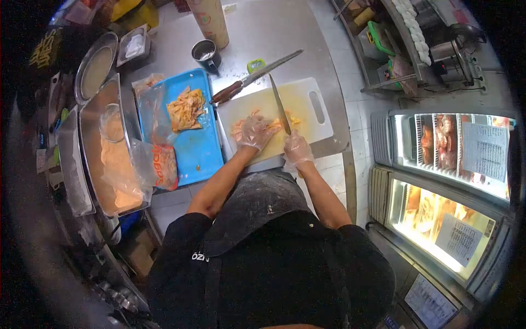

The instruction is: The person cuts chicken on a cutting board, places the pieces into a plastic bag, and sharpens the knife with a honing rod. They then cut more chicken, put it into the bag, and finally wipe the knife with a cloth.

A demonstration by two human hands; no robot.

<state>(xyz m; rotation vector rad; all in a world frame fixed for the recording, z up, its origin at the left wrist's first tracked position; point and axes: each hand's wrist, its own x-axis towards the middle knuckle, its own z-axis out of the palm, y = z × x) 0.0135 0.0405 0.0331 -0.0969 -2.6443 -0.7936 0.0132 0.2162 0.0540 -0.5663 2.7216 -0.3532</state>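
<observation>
My right hand, in a clear plastic glove, is closed round the handle of a kitchen knife. Its long blade points away from me over the white cutting board. My left hand, also gloved, presses down on raw chicken pieces on the board, its fingers curled over them. More cut chicken lies beside the blade. Behind the board rests a second, wooden-handled knife, touched by neither hand. To the left, a blue tray carries a pile of chicken.
A plastic bag with red print overlaps the tray's near left corner. Further left are a metal pan of orange-brown powder and a round metal bowl. A dark metal mug stands behind. Lit refrigerators are at right.
</observation>
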